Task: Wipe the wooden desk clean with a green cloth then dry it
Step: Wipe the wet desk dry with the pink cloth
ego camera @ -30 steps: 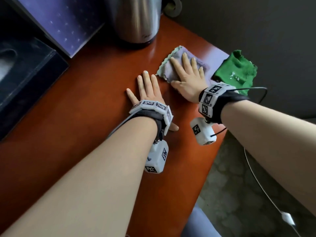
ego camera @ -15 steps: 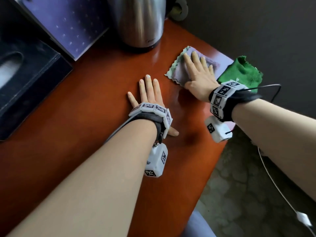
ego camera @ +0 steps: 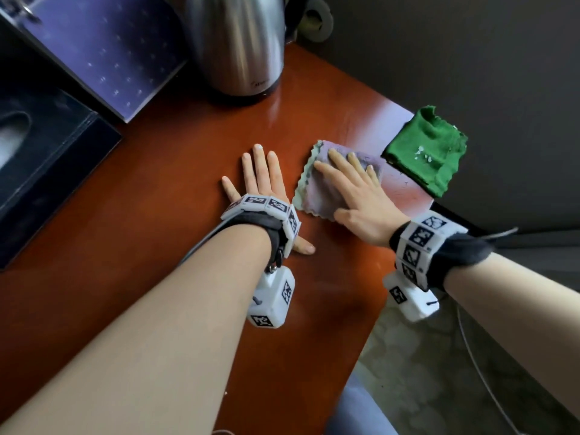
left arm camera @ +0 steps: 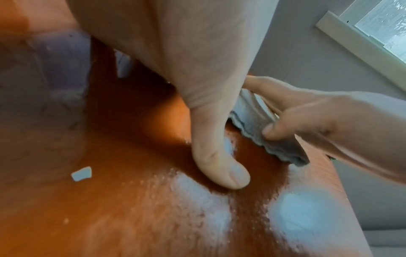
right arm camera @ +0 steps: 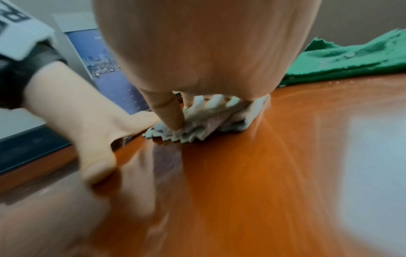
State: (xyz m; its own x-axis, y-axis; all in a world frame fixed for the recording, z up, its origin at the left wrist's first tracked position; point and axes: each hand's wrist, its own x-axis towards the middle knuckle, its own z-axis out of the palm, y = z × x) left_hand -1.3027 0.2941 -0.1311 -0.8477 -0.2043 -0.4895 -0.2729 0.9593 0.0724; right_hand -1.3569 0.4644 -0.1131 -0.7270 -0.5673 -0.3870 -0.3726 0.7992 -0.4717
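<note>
Right hand flat – near desk edge.

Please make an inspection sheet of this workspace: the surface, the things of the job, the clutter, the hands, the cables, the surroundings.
Surface: wooden desk, glossy, reflecting light near its far right corner.
Job's things: green cloth lies at the far right corner, untouched; purple-grey cloth lies flat under the right hand.
Clutter: steel kettle, dark tissue box, blue printed board.
Hands: left hand flat on the desk; right hand presses the purple-grey cloth with straight fingers.
Cables: thin wire hangs from the right wrist.
Surroundings: grey wall, patterned floor.
</note>
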